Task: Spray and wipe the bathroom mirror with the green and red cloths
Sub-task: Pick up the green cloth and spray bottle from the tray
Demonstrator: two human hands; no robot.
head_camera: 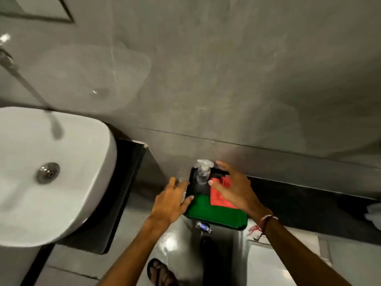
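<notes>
Two sandalled feet (pixel 162 273) on pale floor tiles at frame bottom. Above them, small metal fitting (pixel 203 227) below tray edge. Dark tray (pixel 192 176) against grey wall (pixel 226 69). Green cloth (pixel 216 212) flat on near part of tray; red cloth (pixel 221 198) overlapping its far right corner. Clear spray bottle (pixel 203 172) upright at far left corner of tray. Left hand (pixel 172 203) spread open at tray's left edge, gripping nothing. Right hand (pixel 233 186) open, fingers splayed over red cloth, partly covering it, nothing grasped. White basin (pixel 78 162) with drain and blurred tap (pixel 31 83) to the left. Mirror corner (pixel 41 9) at upper left.
</notes>
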